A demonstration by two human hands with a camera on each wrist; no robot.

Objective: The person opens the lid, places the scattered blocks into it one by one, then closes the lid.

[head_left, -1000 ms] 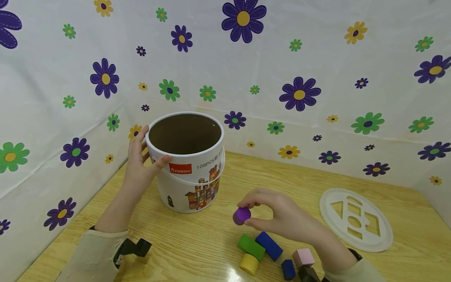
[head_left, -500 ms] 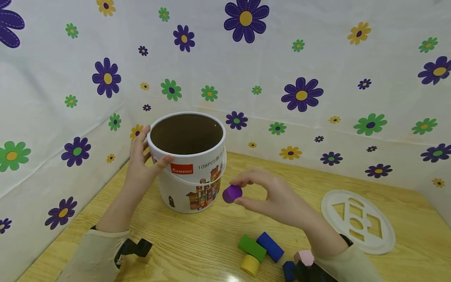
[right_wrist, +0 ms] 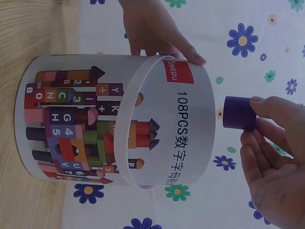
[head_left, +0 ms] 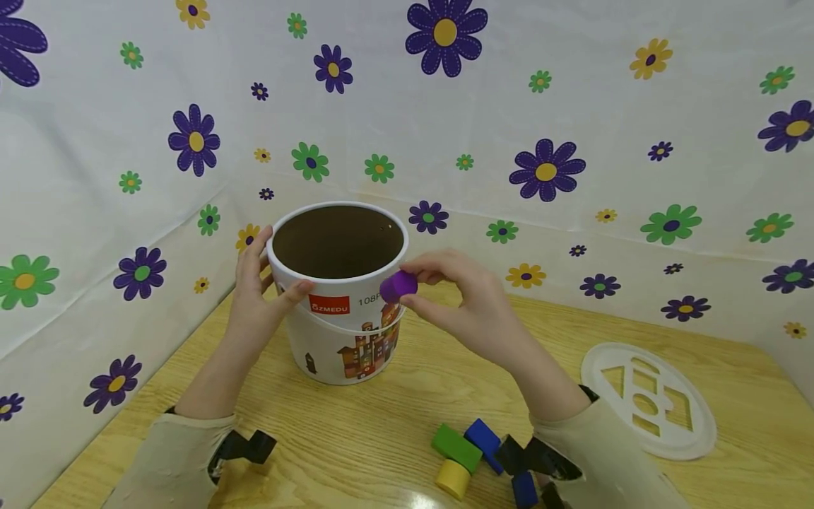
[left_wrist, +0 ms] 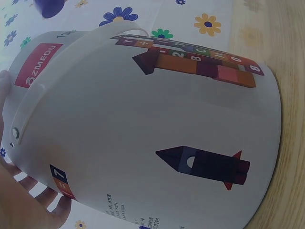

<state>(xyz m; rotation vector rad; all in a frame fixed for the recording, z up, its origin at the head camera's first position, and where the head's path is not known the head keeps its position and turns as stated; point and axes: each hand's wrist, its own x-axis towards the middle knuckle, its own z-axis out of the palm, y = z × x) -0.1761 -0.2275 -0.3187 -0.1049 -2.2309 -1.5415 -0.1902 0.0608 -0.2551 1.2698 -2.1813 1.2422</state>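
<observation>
A white toy-block bucket [head_left: 318,332] with printed blocks stands upright on the table, its mouth facing up. My left hand [head_left: 254,286] grips its left side near the rim, thumb in front and fingers round the side. In the left wrist view those fingers [left_wrist: 45,202] lie against the bucket wall. Between thumb and fingers, my right hand [head_left: 467,300] pinches a purple cylinder block [head_left: 398,286] just in front of the bucket's right rim. From the right wrist, the cylinder [right_wrist: 238,113] appears apart from the bucket. The bucket's floor is hidden.
On the wooden table [head_left: 356,438] lie a green block [head_left: 456,447], a yellow cylinder [head_left: 453,479] and blue blocks [head_left: 485,442], partly behind the right wrist strap [head_left: 537,456]. A white lid with shaped cut-outs [head_left: 689,438] lies at right. Flowered cloth [head_left: 572,106] walls the back and left.
My right hand has carried the purple cylinder up and left, from above the loose blocks to the bucket's rim. The left hand stays on the bucket.
</observation>
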